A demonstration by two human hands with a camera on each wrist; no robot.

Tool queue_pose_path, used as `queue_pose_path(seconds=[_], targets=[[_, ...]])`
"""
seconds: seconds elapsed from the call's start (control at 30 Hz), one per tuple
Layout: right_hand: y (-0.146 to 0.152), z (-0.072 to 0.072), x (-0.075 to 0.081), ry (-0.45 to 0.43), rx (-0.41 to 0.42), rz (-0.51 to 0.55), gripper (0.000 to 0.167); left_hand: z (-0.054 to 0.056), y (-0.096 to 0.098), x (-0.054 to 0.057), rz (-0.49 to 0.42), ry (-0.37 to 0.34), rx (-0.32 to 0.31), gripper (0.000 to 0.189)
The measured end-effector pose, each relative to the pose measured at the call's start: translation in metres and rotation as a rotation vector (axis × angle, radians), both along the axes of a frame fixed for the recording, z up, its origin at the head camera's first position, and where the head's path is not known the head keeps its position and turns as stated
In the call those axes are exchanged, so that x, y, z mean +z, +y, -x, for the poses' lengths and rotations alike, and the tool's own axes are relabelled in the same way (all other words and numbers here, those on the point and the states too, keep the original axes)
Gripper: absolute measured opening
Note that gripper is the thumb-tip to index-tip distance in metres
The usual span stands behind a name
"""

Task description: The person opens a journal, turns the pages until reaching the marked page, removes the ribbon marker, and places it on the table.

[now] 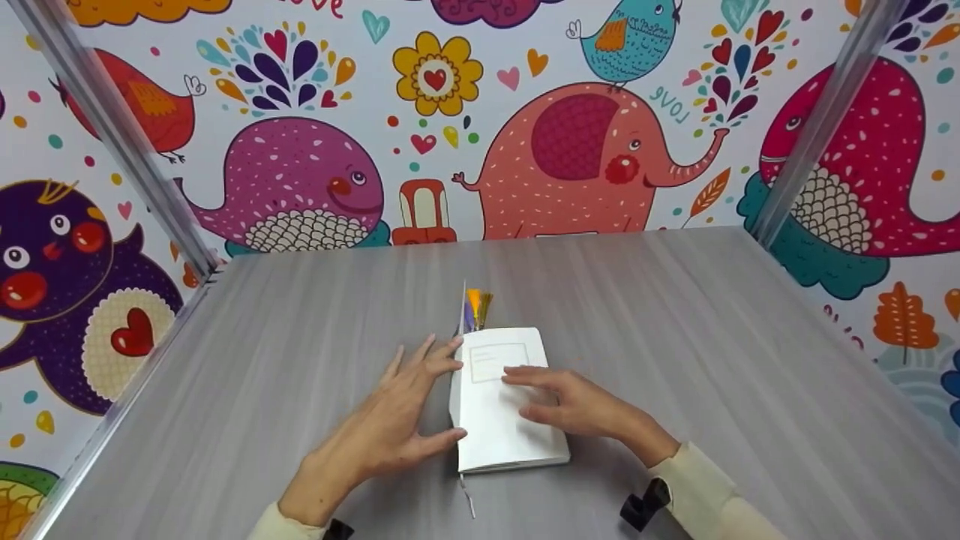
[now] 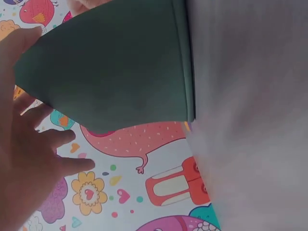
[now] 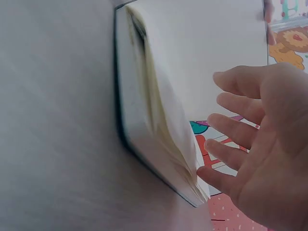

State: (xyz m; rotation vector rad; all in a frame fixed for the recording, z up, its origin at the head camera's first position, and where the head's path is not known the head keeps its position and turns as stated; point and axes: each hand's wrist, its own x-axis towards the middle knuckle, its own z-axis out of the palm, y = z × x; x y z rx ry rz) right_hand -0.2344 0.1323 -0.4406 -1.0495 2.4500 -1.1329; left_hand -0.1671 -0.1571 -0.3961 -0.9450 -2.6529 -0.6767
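A person's left hand (image 1: 390, 420), fingers spread and nearly straight, meets the raised cover (image 2: 106, 72) of a notebook (image 1: 495, 412) on a grey table (image 1: 660, 300). The left wrist view shows the cover's dark green outer face, the thumb at its free edge and other fingers partly hidden behind; the hand takes no curled grip, and its light contact appears to be what props the cover on end. A thin ribbon (image 1: 468, 495) trails from the notebook's near end, beside the spine, as a sewn-in page marker would. Small purple, orange and gold pieces (image 1: 475, 304) show past the far end. The notebook lies in the middle, toward the person, presumably so that both hands can reach it, its white front page (image 1: 487, 442) facing up with a printed box (image 1: 487, 364). In the right wrist view, upper leaves bow away from those beneath, suggesting paper that does not settle flat unaided. At right, the right hand (image 1: 581, 405) extends over the page, fingers loosely stretched and slightly parted, gripping nothing; whether any fingertip touches the paper cannot be told. Behind its wrist is a cream sleeve (image 1: 697, 480) with a black strap (image 1: 646, 504).
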Motion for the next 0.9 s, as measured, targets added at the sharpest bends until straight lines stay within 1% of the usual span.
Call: queue_pose_path(seconds=[0.1,0.27,0.5,0.6,0.73,0.83,0.9], targets=[[0.001,-0.003,-0.003,0.033,0.015,-0.054,0.049,-0.001,-0.003,-0.003,0.003,0.054,0.029,0.071],[-0.001,-0.005,-0.006,0.054,0.049,-0.126,0.049,-0.008,-0.012,-0.006,0.011,0.09,0.092,0.072],[-0.005,-0.007,-0.007,0.108,0.08,-0.229,0.052,-0.018,-0.032,-0.005,0.046,0.129,0.206,0.072],[-0.005,-0.008,-0.007,0.105,0.084,-0.259,0.054,-0.021,-0.039,-0.005,0.06,0.153,0.241,0.068],[-0.005,-0.008,-0.007,0.09,0.089,-0.282,0.057,-0.026,-0.045,-0.008,0.066,0.155,0.292,0.066],[-0.005,-0.008,-0.006,0.09,0.095,-0.289,0.058,-0.03,-0.044,-0.009,0.068,0.129,0.344,0.066],[-0.006,-0.008,-0.005,0.093,0.099,-0.292,0.058,-0.032,-0.043,-0.01,0.086,0.111,0.383,0.066]])
